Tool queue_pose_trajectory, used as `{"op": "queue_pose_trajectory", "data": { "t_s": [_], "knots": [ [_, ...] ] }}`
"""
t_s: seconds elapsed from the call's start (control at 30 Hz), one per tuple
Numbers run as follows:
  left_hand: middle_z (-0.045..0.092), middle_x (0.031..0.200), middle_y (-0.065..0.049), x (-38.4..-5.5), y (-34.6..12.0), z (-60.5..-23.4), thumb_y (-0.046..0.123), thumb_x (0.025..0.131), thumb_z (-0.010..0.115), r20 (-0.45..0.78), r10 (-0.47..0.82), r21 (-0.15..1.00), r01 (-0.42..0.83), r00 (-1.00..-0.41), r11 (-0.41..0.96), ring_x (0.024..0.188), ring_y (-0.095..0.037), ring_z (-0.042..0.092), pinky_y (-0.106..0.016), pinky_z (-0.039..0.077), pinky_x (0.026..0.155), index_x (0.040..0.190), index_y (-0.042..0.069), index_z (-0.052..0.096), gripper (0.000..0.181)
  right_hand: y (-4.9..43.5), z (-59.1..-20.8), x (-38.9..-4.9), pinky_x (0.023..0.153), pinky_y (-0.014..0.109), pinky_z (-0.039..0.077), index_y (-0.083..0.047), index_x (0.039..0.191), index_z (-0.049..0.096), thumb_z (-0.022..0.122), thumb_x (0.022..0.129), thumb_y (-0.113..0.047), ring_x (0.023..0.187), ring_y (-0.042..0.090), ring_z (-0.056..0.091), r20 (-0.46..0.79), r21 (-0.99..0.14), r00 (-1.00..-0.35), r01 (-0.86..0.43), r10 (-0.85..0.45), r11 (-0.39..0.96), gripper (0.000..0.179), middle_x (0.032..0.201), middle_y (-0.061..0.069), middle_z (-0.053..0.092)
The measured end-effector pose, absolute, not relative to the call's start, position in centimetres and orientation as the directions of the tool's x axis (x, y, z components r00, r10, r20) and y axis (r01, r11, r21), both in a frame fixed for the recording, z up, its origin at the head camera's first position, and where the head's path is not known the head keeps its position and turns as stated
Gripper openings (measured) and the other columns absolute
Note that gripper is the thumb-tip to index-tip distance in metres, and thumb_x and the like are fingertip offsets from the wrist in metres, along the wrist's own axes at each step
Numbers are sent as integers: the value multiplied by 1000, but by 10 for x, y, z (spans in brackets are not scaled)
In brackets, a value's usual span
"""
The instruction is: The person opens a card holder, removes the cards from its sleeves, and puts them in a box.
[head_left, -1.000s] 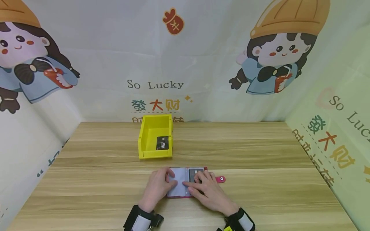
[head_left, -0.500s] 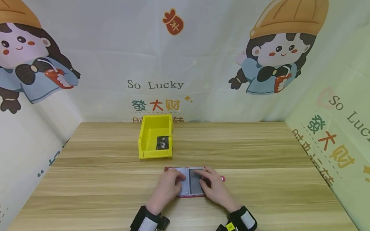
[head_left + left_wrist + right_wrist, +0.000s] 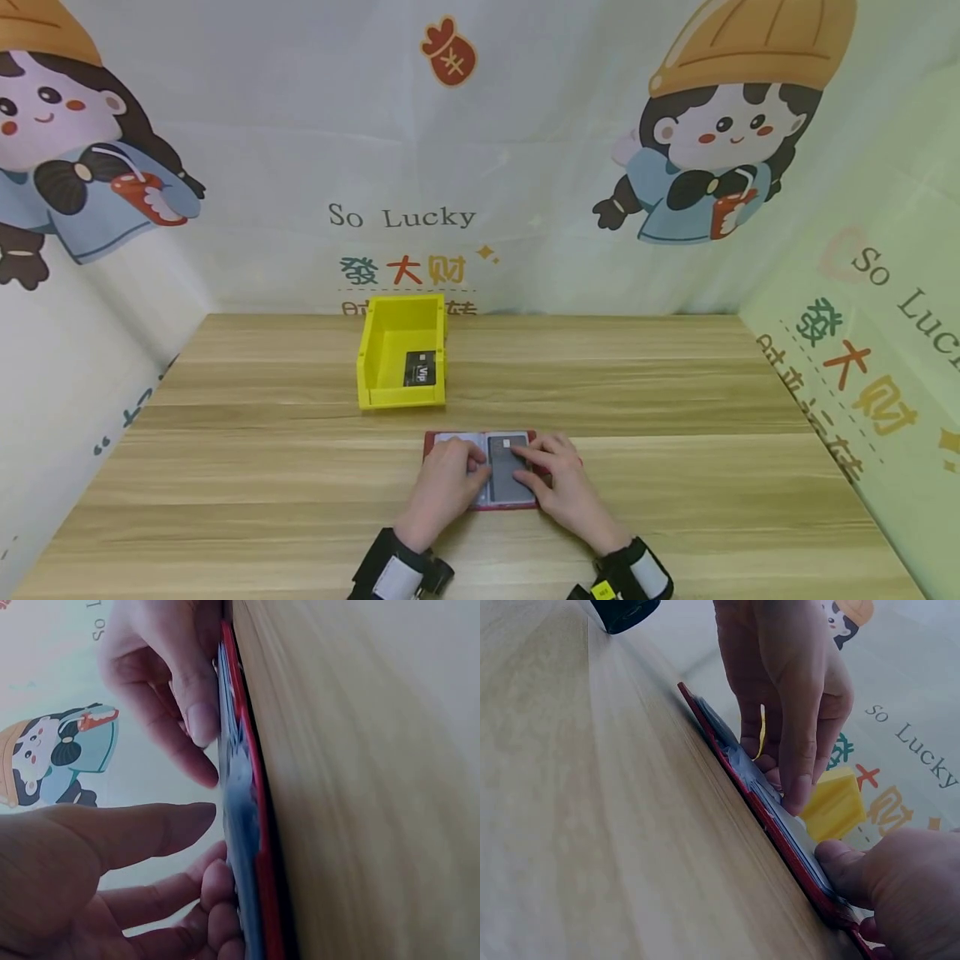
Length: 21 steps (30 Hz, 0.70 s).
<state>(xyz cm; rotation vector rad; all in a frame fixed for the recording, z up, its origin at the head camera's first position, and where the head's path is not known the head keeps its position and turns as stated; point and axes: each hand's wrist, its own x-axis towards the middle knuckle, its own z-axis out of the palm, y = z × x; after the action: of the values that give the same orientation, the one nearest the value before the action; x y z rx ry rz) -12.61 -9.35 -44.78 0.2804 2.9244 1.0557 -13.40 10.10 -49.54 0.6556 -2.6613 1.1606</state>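
A red card holder [image 3: 430,442] lies open on the table, its clear sleeves spread to both sides. In the right-hand sleeve sits a dark grey card [image 3: 503,479] with a pale chip near its top. My left hand [image 3: 444,482] rests on the left-hand sleeve, thumb towards the centre fold. With thumb and forefinger apart, my right hand [image 3: 564,483] touches the right side of the card's sleeve and covers most of the strap. The right wrist view has the right thumb [image 3: 844,866] pressing the edge of the stacked sleeves.
Behind the holder stands a yellow bin [image 3: 401,398] with a black card [image 3: 420,368] marked Vip inside. The wooden table [image 3: 675,383] reaches back to a printed cloth backdrop [image 3: 525,167].
My left hand has moved right across the left-hand sleeve towards the fold. My right hand has drawn back to the right, uncovering more of the grey card.
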Motion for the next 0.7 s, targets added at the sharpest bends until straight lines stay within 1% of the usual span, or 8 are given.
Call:
{"op": "queue_pose_trajectory", "data": {
  "t_s": [0.23, 0.33, 0.4, 0.53, 0.6, 0.7],
  "knots": [
    [69, 79, -6, -126, -92, -449, 12, 87, 75, 2, 149, 658, 113, -989, 744, 73, -12, 55, -24, 42, 64, 92, 0, 75, 13, 101, -495, -134, 79, 24, 38, -6, 115, 75, 79, 84, -10, 92, 10, 47, 319, -638, -888, -460, -332, 617, 32, 94, -4, 62],
    [68, 79, -6, -124, -94, -446, 14, 87, 74, -11, 159, 672, 110, -987, 733, 72, -12, 55, -24, 42, 63, 94, -1, 75, 16, 100, -495, -133, 82, 27, 38, -4, 118, 73, 79, 84, -11, 94, 12, 48, 313, -635, -892, -452, -327, 627, 35, 96, -2, 63],
    [66, 78, -4, -123, -95, -443, 17, 88, 74, -43, 172, 695, 94, -984, 713, 70, -11, 54, -23, 40, 60, 99, -2, 73, 22, 99, -495, -133, 85, 32, 37, -1, 121, 71, 79, 84, -13, 95, 14, 48, 309, -632, -898, -440, -314, 638, 39, 97, 0, 62],
    [58, 72, -2, -122, -97, -437, 26, 93, 69, -157, 213, 763, 18, -964, 646, 60, -12, 49, -23, 33, 53, 114, -7, 67, 39, 97, -495, -133, 90, 39, 36, 3, 125, 68, 80, 84, -15, 95, 15, 47, 303, -615, -907, -420, -292, 668, 46, 97, 2, 61],
    [59, 74, -3, -122, -98, -435, 29, 95, 66, -201, 239, 791, -14, -950, 612, 61, -12, 49, -24, 35, 54, 119, -9, 63, 45, 97, -495, -133, 90, 39, 35, 3, 126, 67, 80, 84, -16, 94, 15, 46, 297, -606, -910, -414, -290, 679, 49, 97, 2, 60],
    [62, 78, -5, -124, -101, -434, 29, 97, 63, -218, 286, 823, -18, -933, 568, 63, -11, 52, -24, 40, 56, 122, -12, 62, 48, 97, -496, -133, 90, 39, 35, 4, 127, 66, 80, 84, -16, 94, 15, 46, 301, -594, -907, -419, -293, 687, 50, 99, 4, 62]
  ]
}}
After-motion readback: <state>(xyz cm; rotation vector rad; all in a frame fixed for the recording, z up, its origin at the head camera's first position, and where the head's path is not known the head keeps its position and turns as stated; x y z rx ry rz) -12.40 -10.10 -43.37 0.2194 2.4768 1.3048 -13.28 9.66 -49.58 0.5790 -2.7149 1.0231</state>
